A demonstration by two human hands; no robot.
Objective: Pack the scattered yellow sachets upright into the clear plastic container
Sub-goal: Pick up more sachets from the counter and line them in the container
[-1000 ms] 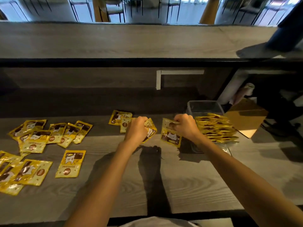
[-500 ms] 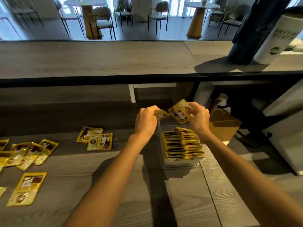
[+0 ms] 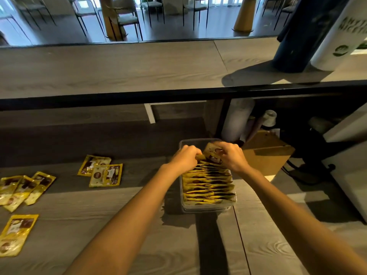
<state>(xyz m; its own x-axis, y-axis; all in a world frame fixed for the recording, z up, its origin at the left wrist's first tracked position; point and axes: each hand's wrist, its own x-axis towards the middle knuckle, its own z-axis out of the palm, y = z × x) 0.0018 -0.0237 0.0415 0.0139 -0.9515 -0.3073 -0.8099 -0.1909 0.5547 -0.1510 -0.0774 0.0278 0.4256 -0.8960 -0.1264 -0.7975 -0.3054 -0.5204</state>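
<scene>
The clear plastic container (image 3: 205, 207) stands on the wooden table (image 3: 123, 225), right of centre. A row of sachets (image 3: 208, 183) stands upright inside it, filling most of its length. At the far end of the row, the right hand (image 3: 231, 156) pinches one tilted sachet (image 3: 212, 152) between curled fingers and thumb. The left hand (image 3: 185, 158) is just beside it, fingers curled at the row's top edge; whether they grip a sachet cannot be determined. Loose sachets (image 3: 105, 174) lie flat on the table well to the left.
</scene>
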